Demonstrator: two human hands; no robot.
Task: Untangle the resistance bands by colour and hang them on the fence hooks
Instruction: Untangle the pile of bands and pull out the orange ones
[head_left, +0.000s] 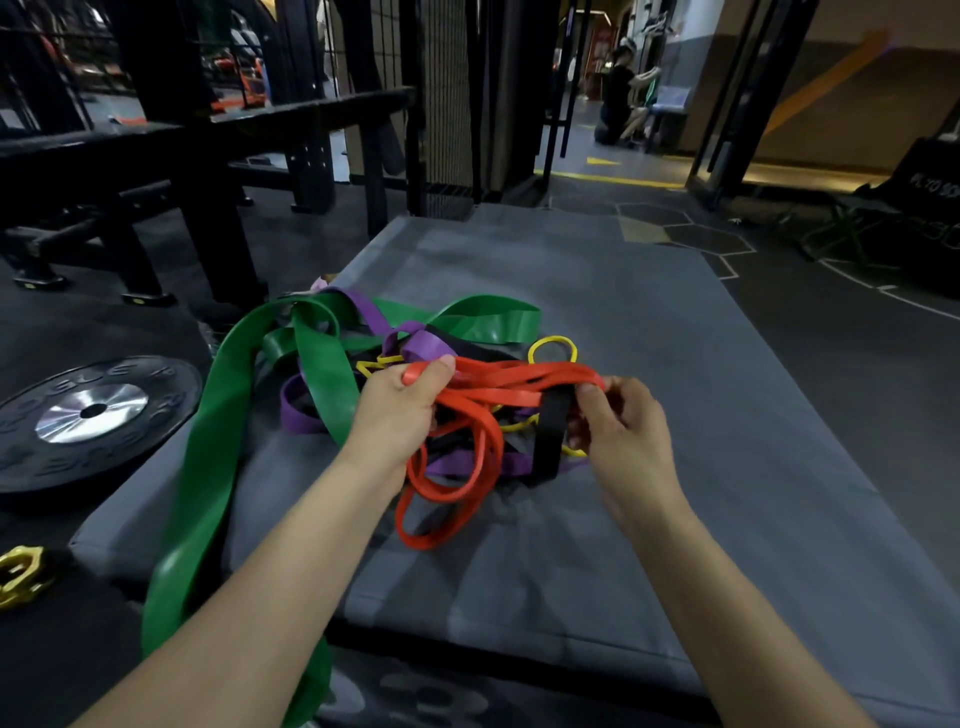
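Observation:
A tangle of resistance bands lies on a grey mat (649, 395). My left hand (397, 415) is closed around a bunch of red bands (483, 452), whose loops hang down toward me. At the right end of the same red bands, my right hand (621, 431) pinches them beside a black band (550, 431). A wide green band (208, 457) trails off the mat's left edge down to the floor. Purple bands (423, 345) and thin yellow bands (553, 345) are knotted into the pile. The black mesh fence (447, 104) stands beyond the mat; no hooks are discernible on it.
A black weight plate (93, 415) lies on the floor at left, with a gold collar (21, 574) near the bottom left corner. Black rack frames (218, 171) stand at back left. A person (621, 93) crouches far off in the doorway. A dark box (930, 208) sits at right.

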